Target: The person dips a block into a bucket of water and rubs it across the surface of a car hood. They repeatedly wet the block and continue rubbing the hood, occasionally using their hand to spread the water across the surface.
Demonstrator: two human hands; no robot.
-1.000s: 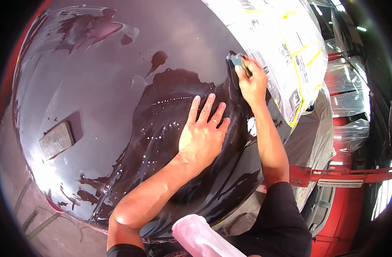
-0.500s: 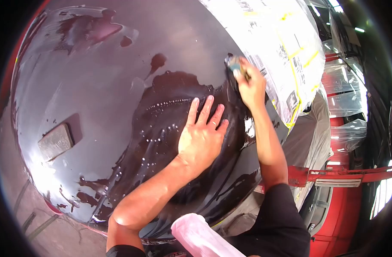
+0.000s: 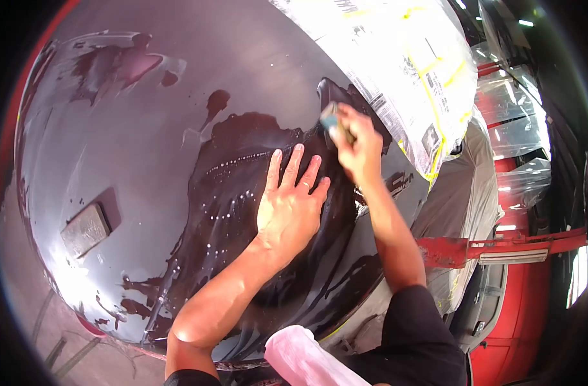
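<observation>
A dark grey car panel [image 3: 114,128] fills the view, dull where dry and glossy black where wet. My left hand [image 3: 287,202] lies flat on the wet patch, fingers spread, a ring on one finger. My right hand [image 3: 357,145] presses a small blue-grey sanding block [image 3: 331,119] against the panel just right of the left fingertips, near the masked edge.
A second grey block [image 3: 85,229] rests on the panel at the left. Masking paper with yellow tape [image 3: 397,58] covers the area at the upper right. A pink rolled cloth [image 3: 300,357] shows at the bottom. Red car parts and plastic sheeting [image 3: 519,148] stand at the right.
My right hand with the block has slid down and left along the panel, closer to my left hand. The left hand stays flat; the view has shifted slightly.
</observation>
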